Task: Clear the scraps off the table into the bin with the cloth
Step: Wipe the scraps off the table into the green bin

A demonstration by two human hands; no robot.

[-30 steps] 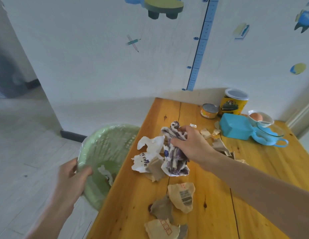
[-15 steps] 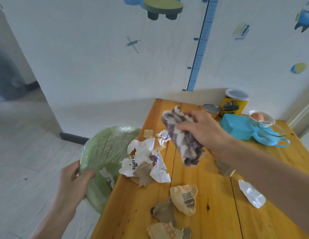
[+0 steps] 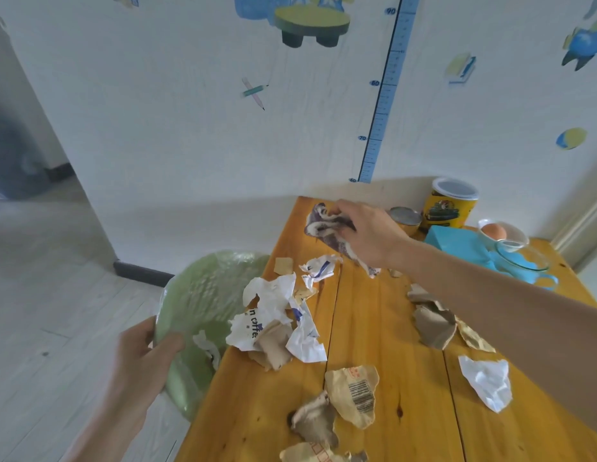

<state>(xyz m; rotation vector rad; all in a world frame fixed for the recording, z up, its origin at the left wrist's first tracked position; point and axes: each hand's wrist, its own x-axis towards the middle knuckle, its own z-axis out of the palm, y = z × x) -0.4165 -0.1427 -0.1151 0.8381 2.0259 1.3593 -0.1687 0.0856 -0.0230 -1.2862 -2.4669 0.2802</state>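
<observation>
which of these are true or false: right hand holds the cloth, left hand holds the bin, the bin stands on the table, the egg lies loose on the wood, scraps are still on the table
1. The right hand holds the cloth. True.
2. The left hand grips the green bin. True.
3. The bin stands on the table. False: it is held off the table's left edge.
4. The egg lies loose on the wood. False: it sits in a small bowl.
5. Paper scraps are on the table. True.
</observation>
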